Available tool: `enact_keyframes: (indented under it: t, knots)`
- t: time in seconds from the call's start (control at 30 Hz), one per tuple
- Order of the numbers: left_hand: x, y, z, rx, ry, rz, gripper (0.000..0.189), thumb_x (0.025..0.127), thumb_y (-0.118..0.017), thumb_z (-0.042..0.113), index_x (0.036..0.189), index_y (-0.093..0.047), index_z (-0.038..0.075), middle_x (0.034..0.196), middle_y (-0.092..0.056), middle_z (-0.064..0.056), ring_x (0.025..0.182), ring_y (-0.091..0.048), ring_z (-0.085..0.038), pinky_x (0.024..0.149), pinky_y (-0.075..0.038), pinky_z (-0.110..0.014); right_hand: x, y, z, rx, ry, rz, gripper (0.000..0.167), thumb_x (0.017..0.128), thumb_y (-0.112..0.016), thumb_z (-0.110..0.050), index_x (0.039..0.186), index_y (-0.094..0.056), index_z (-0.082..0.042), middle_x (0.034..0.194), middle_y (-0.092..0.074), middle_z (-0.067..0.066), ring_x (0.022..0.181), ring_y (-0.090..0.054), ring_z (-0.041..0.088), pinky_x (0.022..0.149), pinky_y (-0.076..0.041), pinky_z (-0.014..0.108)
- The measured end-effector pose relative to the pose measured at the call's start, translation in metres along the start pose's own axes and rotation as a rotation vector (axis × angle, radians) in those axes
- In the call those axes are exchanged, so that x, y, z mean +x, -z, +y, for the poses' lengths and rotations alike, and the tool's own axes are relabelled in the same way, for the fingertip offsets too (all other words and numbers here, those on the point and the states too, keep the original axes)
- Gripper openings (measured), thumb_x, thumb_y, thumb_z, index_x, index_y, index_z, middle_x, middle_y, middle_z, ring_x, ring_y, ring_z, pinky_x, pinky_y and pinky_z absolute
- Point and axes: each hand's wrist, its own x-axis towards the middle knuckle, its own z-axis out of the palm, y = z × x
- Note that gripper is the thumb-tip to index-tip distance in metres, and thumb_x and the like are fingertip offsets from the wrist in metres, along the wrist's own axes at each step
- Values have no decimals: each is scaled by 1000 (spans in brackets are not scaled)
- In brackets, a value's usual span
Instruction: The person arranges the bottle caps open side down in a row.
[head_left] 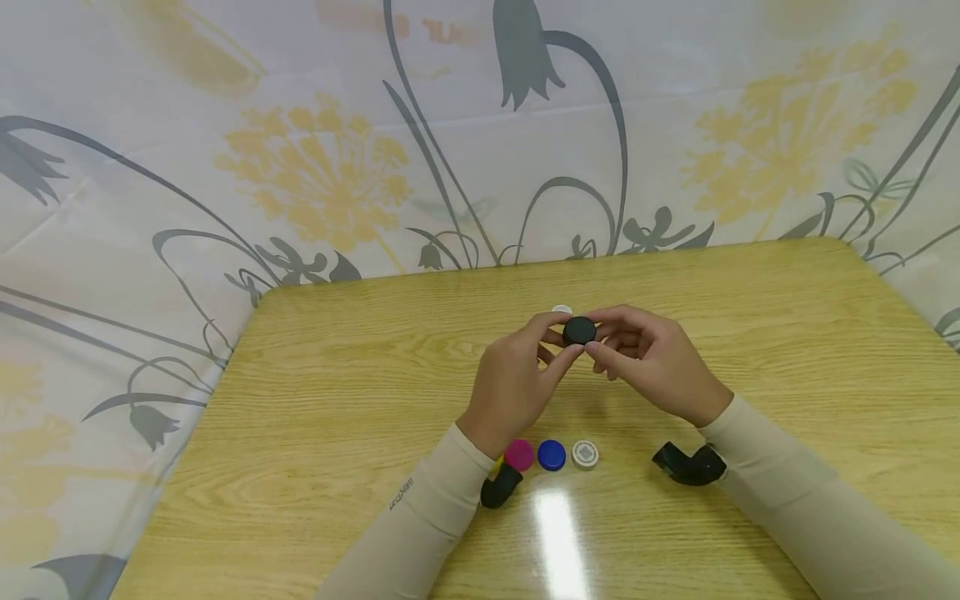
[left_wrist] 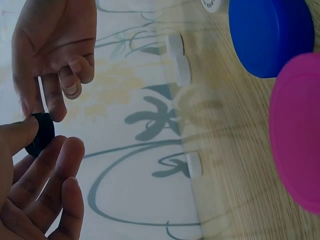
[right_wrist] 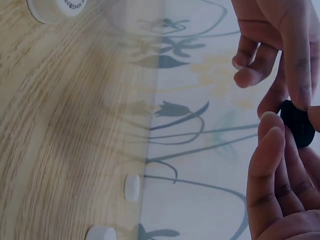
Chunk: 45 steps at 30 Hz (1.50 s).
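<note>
Remotely I see a round black cap (head_left: pixel 580 331), flat face up, pinched by fingers (head_left: pixel 566 361) above the table (head_left: pixel 337 375).

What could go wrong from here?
The black disc could slip, since the left hand and right hand seem to hold it only by the fingers. Lowering the left sleeve might also nudge the pink cap, which shows close to it in the head view.

glossy wood-grain table (head_left: pixel 337 375), matt black plastic disc (head_left: pixel 580 331)
</note>
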Motion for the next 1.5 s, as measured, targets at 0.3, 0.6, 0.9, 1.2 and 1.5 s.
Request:
enact_keyframes:
  t: [0.3, 0.6, 0.9, 1.2, 1.5]
  knots:
    - [0, 1, 0, 2, -3, -12, 39, 95, -70, 28, 128, -62, 9, 105, -76, -3, 78, -73, -12, 63, -51, -14, -1, 2, -1, -38, -10, -25, 30, 96, -65, -5, 126, -63, -1, 83, -69, 10, 67, -68, 11, 62, -57, 30]
    - [0, 1, 0, -24, -10, -32, 38, 95, -69, 27, 127, -62, 8, 112, -75, -4, 80, -73, -12, 65, -53, -15, -2, 2, -1, -35, 16, -35, 29, 97, -63, -3, 125, -62, 0, 89, -66, 6, 66, -67, 11, 61, -57, 30]
    - [-1, 2, 2, -54, -3, -52, 37, 94, -71, 28, 125, -63, 10, 111, -76, -3, 78, -74, -12, 63, -51, -12, -5, 4, -2, -50, 32, -37, 27, 96, -64, -2, 123, -64, -1, 86, -68, 2, 66, -67, 10, 61, -57, 31]
    - [-4, 2, 7, -86, -4, -114, 34, 94, -70, 29, 123, -64, 11, 111, -76, -3, 78, -73, -10, 63, -50, -11, -13, 11, 0, -75, 26, -77, 24, 95, -64, -2, 120, -64, -1, 78, -70, 8, 67, -67, 10, 62, -56, 27]
    - [-12, -1, 16, -127, 36, -232, 33, 93, -71, 30, 120, -64, 12, 108, -76, 0, 79, -73, -8, 63, -49, -10, -29, 21, 4, -122, 29, -146, 25, 93, -68, -3, 118, -66, -3, 87, -70, 2, 72, -68, 12, 63, -56, 27]
